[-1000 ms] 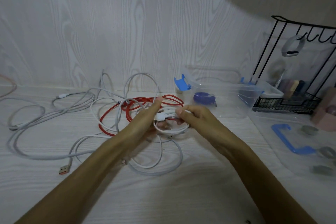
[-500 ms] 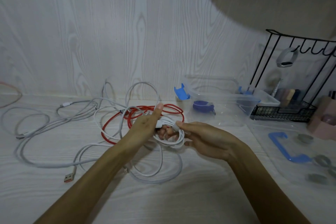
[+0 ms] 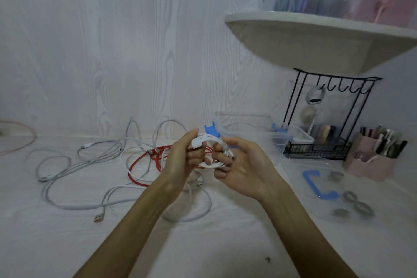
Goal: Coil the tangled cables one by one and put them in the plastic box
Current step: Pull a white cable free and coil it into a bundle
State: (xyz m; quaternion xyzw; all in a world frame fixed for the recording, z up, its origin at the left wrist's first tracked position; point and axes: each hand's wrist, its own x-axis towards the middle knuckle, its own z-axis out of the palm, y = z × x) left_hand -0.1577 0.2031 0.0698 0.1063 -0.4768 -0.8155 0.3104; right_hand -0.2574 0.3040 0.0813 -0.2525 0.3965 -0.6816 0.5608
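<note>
A small coil of white cable [image 3: 211,142] is held up between both hands above the table. My left hand [image 3: 184,160] grips its left side, thumb on the white plug. My right hand [image 3: 243,167] pinches the right side of the coil with thumb and fingers. Below and to the left, a red cable [image 3: 140,170] and several white and grey cables [image 3: 67,165] lie tangled on the table. The clear plastic box [image 3: 255,135] with blue latches stands just behind the hands, to the right.
A black wire rack [image 3: 320,142] and a pink pen holder [image 3: 370,160] stand at the right. The clear box lid with a blue handle [image 3: 318,185] lies on the table at front right. A curved shelf [image 3: 316,29] juts overhead.
Both hands have lifted the white coil off the table and nearer the box. The camera has tilted upward, bringing the shelf into view.
</note>
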